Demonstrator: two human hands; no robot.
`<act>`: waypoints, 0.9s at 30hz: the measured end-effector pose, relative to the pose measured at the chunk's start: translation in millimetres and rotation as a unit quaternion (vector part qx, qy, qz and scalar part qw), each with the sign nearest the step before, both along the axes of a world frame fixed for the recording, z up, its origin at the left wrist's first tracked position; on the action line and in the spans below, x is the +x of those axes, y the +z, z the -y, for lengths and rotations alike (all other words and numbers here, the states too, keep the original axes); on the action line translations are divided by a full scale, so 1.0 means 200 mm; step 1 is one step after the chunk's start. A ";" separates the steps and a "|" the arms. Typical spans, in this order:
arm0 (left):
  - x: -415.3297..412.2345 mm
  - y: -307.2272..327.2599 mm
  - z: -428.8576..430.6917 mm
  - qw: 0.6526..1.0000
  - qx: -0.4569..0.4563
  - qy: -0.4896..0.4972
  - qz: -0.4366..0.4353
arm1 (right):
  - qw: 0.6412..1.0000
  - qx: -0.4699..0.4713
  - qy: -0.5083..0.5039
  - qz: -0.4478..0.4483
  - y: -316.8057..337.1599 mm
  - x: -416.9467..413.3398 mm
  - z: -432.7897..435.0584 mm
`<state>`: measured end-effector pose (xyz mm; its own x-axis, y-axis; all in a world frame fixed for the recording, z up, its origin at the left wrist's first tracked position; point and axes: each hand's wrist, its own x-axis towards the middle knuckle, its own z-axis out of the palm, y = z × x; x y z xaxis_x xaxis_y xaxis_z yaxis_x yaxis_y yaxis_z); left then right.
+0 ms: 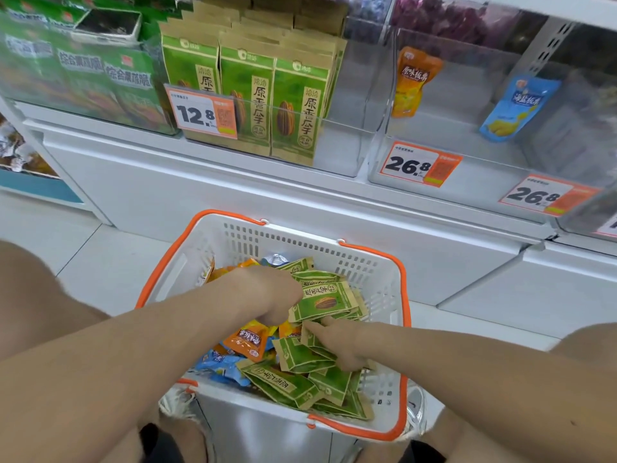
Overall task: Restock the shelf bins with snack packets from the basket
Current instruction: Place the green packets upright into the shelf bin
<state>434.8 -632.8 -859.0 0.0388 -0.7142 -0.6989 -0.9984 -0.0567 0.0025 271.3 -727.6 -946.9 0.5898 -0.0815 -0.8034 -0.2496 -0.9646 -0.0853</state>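
Note:
A white basket (380, 282) with orange handles stands on the floor below the shelf, filled with green, orange and blue snack packets. My left hand (267, 292) reaches in and grips a stack of green sunflower-seed packets (329, 300) at the basket's middle. My right hand (344, 344) lies lower on loose green packets (300, 357), index finger stretched toward the stack; its other fingers curl among the packets. Above, a clear shelf bin (344, 142) holds rows of the same green packets (293, 108).
Orange packets (248, 342) and blue packets (222, 365) lie at the basket's left. To the right, clear bins (474, 128) show one orange sample packet (412, 81) and one blue sample packet (519, 108). Price tags (200, 113) hang on the bin fronts.

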 end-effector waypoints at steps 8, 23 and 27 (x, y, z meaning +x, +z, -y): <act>0.02 0.03 0.03 1.000 0.010 0.015 -0.011 | 0.999 -0.011 -0.009 0.032 0.02 0.00 0.01; 0.06 0.34 0.12 0.762 -0.251 0.521 -0.291 | 0.807 0.037 -0.390 0.441 0.62 0.21 0.11; 0.00 0.41 0.15 0.619 -0.328 0.538 -0.468 | 0.698 0.002 -0.424 0.577 0.75 0.23 0.10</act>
<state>434.5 -663.6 -777.2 0.5363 -0.7687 -0.3485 0.0739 -0.3686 0.9267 317.3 -748.5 -796.4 0.5863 -0.7929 0.1662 -0.4923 -0.5117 -0.7042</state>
